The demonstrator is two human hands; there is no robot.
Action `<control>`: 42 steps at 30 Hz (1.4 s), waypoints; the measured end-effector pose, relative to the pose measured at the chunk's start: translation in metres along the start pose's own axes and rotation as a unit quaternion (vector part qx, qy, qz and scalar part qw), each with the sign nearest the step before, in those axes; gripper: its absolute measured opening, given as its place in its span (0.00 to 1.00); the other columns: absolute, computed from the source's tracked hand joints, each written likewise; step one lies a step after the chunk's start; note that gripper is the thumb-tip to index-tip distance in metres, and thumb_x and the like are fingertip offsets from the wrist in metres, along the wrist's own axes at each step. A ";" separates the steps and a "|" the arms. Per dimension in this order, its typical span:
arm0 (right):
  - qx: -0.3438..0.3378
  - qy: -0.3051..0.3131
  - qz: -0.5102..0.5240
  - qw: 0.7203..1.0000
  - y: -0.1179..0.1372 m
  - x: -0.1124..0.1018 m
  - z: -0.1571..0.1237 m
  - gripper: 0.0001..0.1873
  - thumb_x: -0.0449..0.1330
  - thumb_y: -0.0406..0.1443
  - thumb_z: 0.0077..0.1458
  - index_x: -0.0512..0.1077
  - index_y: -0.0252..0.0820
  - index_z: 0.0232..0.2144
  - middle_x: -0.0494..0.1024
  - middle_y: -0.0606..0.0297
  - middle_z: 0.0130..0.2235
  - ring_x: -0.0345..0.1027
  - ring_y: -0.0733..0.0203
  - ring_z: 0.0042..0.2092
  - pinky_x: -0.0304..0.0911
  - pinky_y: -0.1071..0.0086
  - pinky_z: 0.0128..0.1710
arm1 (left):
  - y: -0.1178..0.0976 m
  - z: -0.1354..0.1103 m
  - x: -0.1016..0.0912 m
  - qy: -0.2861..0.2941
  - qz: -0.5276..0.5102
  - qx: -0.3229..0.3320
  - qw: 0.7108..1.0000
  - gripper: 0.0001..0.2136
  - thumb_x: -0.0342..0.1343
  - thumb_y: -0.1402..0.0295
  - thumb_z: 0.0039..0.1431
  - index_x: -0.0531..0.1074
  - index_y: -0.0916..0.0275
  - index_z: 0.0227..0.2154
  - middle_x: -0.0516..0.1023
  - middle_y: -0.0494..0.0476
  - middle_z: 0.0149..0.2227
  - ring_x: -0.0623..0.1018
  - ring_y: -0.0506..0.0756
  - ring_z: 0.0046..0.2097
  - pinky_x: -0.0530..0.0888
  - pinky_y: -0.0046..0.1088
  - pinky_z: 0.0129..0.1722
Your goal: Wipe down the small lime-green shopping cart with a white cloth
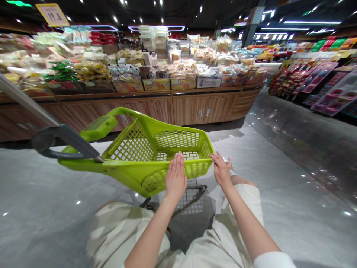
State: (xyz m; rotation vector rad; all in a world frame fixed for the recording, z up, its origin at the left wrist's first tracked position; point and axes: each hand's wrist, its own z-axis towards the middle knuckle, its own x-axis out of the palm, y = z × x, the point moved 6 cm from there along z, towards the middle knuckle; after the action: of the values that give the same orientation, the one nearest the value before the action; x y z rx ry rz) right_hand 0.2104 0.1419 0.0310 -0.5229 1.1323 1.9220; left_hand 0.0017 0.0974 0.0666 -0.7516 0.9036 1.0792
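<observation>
A lime-green plastic shopping cart (134,175) stands sideways in front of my knees, its lattice basket showing nothing inside. My left hand (176,176) rests against the near side wall, with the fingers laid straight over the rim. At the right-hand corner of the basket, my right hand (221,170) touches the rim with its fingertips, the fingers stretched out and the thumb apart. Neither hand is wrapped around the cart. The grey handle piece (69,143) sits at the left end, away from both hands. Part of the dark lower frame (192,197) shows beneath the basket.
Behind the cart runs a wooden display counter (203,108) heaped with packaged snacks (182,70). A metal pole (28,98) slants in from the left. More shelves of goods (295,76) stand at the right. Glossy grey floor (279,163) stretches alongside.
</observation>
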 end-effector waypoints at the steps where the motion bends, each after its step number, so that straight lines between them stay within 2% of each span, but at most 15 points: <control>1: 0.011 -0.013 -0.008 1.000 0.006 0.002 0.000 0.27 0.44 0.25 0.55 0.72 0.45 0.52 0.76 0.57 0.55 0.59 0.51 0.63 0.34 0.37 0.63 | -0.001 0.000 0.001 0.000 -0.002 -0.001 1.000 0.41 0.49 0.74 0.55 0.37 0.73 0.68 0.43 0.66 0.71 0.42 0.59 0.72 0.49 0.43 0.70; 4: 0.000 -0.018 -0.029 0.999 0.057 0.019 -0.002 0.28 0.44 0.24 0.55 0.70 0.43 0.54 0.75 0.57 0.56 0.59 0.53 0.63 0.32 0.41 0.65 | -0.004 0.001 0.005 -0.003 0.001 -0.010 1.000 0.41 0.49 0.74 0.54 0.37 0.75 0.68 0.43 0.68 0.71 0.42 0.60 0.72 0.50 0.44 0.69; 7: -0.072 0.037 -0.009 0.997 0.116 0.039 -0.008 0.28 0.45 0.26 0.57 0.66 0.41 0.58 0.71 0.57 0.60 0.56 0.56 0.66 0.35 0.50 0.67 | -0.003 0.001 0.009 -0.020 0.017 -0.017 1.000 0.37 0.47 0.74 0.58 0.37 0.73 0.69 0.45 0.67 0.71 0.43 0.59 0.72 0.52 0.43 0.69; 9: -0.109 0.062 0.011 0.992 0.129 0.041 -0.011 0.29 0.45 0.26 0.58 0.64 0.41 0.60 0.69 0.58 0.61 0.54 0.58 0.67 0.34 0.53 0.68 | -0.002 0.000 0.009 -0.027 0.026 -0.016 0.999 0.35 0.44 0.73 0.61 0.38 0.71 0.69 0.46 0.66 0.71 0.44 0.59 0.72 0.53 0.43 0.69; 13: -0.102 0.054 0.023 0.993 0.082 0.022 -0.009 0.30 0.44 0.25 0.57 0.65 0.47 0.60 0.71 0.62 0.60 0.56 0.58 0.65 0.27 0.43 0.67 | -0.001 0.001 0.005 -0.026 0.020 -0.014 0.999 0.33 0.42 0.72 0.63 0.38 0.72 0.69 0.45 0.65 0.71 0.45 0.58 0.72 0.52 0.42 0.69; 16: -0.026 0.020 0.036 0.999 0.029 0.006 -0.005 0.30 0.44 0.26 0.56 0.69 0.50 0.56 0.73 0.61 0.58 0.60 0.55 0.64 0.31 0.37 0.64 | -0.004 0.002 0.000 -0.029 0.006 -0.013 0.999 0.32 0.42 0.71 0.64 0.38 0.72 0.69 0.46 0.65 0.71 0.45 0.57 0.72 0.52 0.41 0.69; 18: 0.029 -0.014 0.035 0.999 0.015 0.001 -0.002 0.28 0.44 0.27 0.56 0.72 0.49 0.53 0.75 0.60 0.56 0.61 0.53 0.63 0.34 0.35 0.64 | -0.006 0.002 -0.002 -0.031 -0.007 -0.012 0.999 0.33 0.42 0.70 0.64 0.38 0.72 0.69 0.46 0.65 0.71 0.45 0.58 0.72 0.53 0.42 0.69; 21: 0.061 -0.040 0.001 0.997 0.043 0.010 -0.002 0.28 0.43 0.26 0.56 0.73 0.44 0.52 0.75 0.57 0.56 0.60 0.52 0.64 0.35 0.38 0.65 | -0.007 0.003 0.000 -0.031 -0.021 -0.017 0.999 0.33 0.42 0.70 0.64 0.36 0.71 0.69 0.45 0.66 0.71 0.45 0.59 0.72 0.53 0.43 0.69; 26: -0.063 0.052 0.016 0.997 0.124 0.037 -0.007 0.28 0.45 0.27 0.58 0.67 0.45 0.58 0.70 0.60 0.61 0.55 0.57 0.66 0.38 0.48 0.67 | -0.007 0.002 0.006 -0.033 -0.009 -0.008 0.999 0.36 0.44 0.72 0.62 0.33 0.70 0.69 0.43 0.66 0.71 0.44 0.59 0.72 0.53 0.44 0.69; 28: -0.093 0.071 0.028 0.993 0.121 0.033 -0.009 0.30 0.45 0.27 0.58 0.65 0.47 0.60 0.70 0.61 0.61 0.56 0.58 0.66 0.33 0.46 0.67 | -0.005 0.001 0.005 -0.034 -0.006 -0.007 0.999 0.35 0.43 0.72 0.63 0.33 0.70 0.69 0.44 0.66 0.71 0.44 0.59 0.71 0.53 0.44 0.69; 30: -0.091 0.065 0.030 0.993 0.093 0.023 -0.009 0.31 0.44 0.26 0.58 0.65 0.50 0.60 0.70 0.62 0.61 0.57 0.58 0.65 0.28 0.41 0.66 | -0.005 0.002 0.003 -0.031 -0.007 -0.009 0.999 0.34 0.41 0.72 0.63 0.34 0.70 0.69 0.45 0.66 0.71 0.46 0.58 0.71 0.53 0.44 0.69; 34: 0.000 0.011 0.055 0.998 0.017 0.003 -0.004 0.29 0.44 0.28 0.58 0.69 0.51 0.56 0.72 0.61 0.59 0.59 0.55 0.64 0.30 0.36 0.64 | -0.006 0.003 0.000 -0.020 -0.004 -0.016 1.000 0.31 0.41 0.73 0.63 0.40 0.73 0.68 0.47 0.65 0.71 0.46 0.57 0.71 0.52 0.41 0.69; 36: 0.055 -0.022 0.062 0.996 0.002 0.001 -0.002 0.28 0.43 0.29 0.57 0.72 0.50 0.54 0.74 0.59 0.58 0.61 0.53 0.63 0.34 0.35 0.63 | -0.007 0.004 -0.001 -0.018 -0.007 -0.018 1.000 0.31 0.41 0.73 0.63 0.41 0.74 0.68 0.47 0.66 0.71 0.46 0.58 0.71 0.52 0.41 0.69; 39: 0.080 -0.055 0.021 0.995 0.030 0.010 -0.003 0.28 0.43 0.27 0.56 0.73 0.46 0.53 0.74 0.57 0.57 0.60 0.52 0.64 0.37 0.37 0.64 | -0.009 0.004 0.001 -0.024 -0.014 -0.021 0.999 0.33 0.42 0.73 0.63 0.39 0.73 0.68 0.47 0.67 0.71 0.46 0.59 0.71 0.53 0.43 0.69; 42: -0.009 -0.002 -0.014 1.000 0.092 0.029 -0.005 0.29 0.45 0.26 0.56 0.69 0.44 0.56 0.72 0.59 0.59 0.57 0.55 0.65 0.37 0.45 0.66 | -0.008 0.003 0.005 -0.032 -0.013 -0.015 0.999 0.34 0.43 0.72 0.62 0.35 0.72 0.69 0.45 0.68 0.71 0.45 0.59 0.71 0.54 0.44 0.69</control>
State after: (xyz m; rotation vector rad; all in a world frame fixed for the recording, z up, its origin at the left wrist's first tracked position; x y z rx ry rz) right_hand 0.1183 0.1272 0.0560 -0.5410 1.1006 1.9106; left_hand 0.0111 0.0999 0.0647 -0.7485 0.8234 1.0904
